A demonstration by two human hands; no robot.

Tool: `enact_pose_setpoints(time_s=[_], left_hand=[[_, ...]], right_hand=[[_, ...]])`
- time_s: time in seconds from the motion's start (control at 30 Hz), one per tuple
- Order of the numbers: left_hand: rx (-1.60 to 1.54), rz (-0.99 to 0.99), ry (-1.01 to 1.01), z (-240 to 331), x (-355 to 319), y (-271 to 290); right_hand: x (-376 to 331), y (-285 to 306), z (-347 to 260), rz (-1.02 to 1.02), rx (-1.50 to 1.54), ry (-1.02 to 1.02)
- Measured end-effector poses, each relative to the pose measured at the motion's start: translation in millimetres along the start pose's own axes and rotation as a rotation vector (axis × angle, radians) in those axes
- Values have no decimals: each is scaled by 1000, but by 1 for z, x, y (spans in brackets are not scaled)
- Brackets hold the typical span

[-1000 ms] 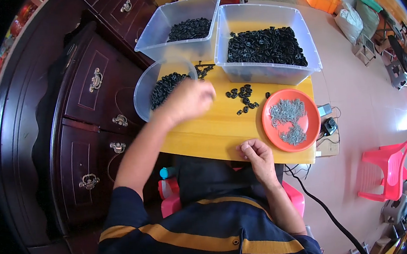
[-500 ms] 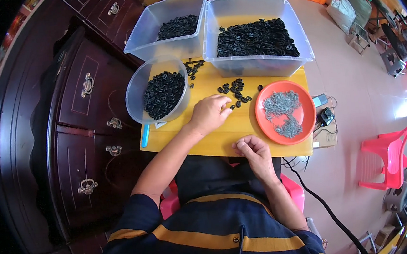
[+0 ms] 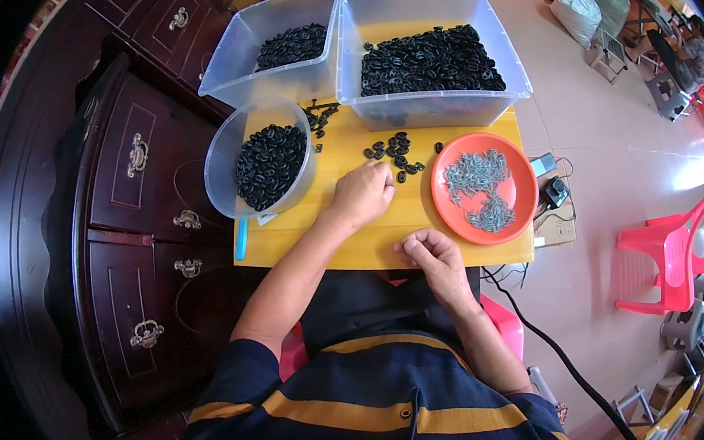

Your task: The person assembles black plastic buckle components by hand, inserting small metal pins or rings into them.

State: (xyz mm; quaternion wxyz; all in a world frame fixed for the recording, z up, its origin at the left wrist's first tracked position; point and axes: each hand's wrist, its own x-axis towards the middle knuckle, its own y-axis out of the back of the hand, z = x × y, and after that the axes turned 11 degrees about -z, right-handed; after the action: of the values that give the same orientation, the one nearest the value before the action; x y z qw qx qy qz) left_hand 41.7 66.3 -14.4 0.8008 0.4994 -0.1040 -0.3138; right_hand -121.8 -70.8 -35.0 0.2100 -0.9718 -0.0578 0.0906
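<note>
Yellow table (image 3: 354, 245): left hand (image 3: 364, 194) covers black rings (image 3: 394, 152), grip unclear; right hand (image 3: 427, 254) curled, contents hidden.

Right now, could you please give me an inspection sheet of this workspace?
Surface: yellow table, small.
Job's things: loose black rings by the left hand; orange plate of grey metal pieces.
Clutter: round bowl and two bins of black rings; blue pen.
Grippers: left hand on the table at the rings; right hand curled at the near edge.
Cables: black cable on the floor.
Surroundings: dark wooden drawers, red chairs.
</note>
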Motion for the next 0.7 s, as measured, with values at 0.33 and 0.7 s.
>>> enact_pose_setpoints(time_s=[0.33,0.7], left_hand=[[-516,-97,-130,19,-38,-1],[-832,-375,-261,53,-38,2]], right_hand=[[0,-2,-3,180,140,57],[-12,12,-3,207,258,130]])
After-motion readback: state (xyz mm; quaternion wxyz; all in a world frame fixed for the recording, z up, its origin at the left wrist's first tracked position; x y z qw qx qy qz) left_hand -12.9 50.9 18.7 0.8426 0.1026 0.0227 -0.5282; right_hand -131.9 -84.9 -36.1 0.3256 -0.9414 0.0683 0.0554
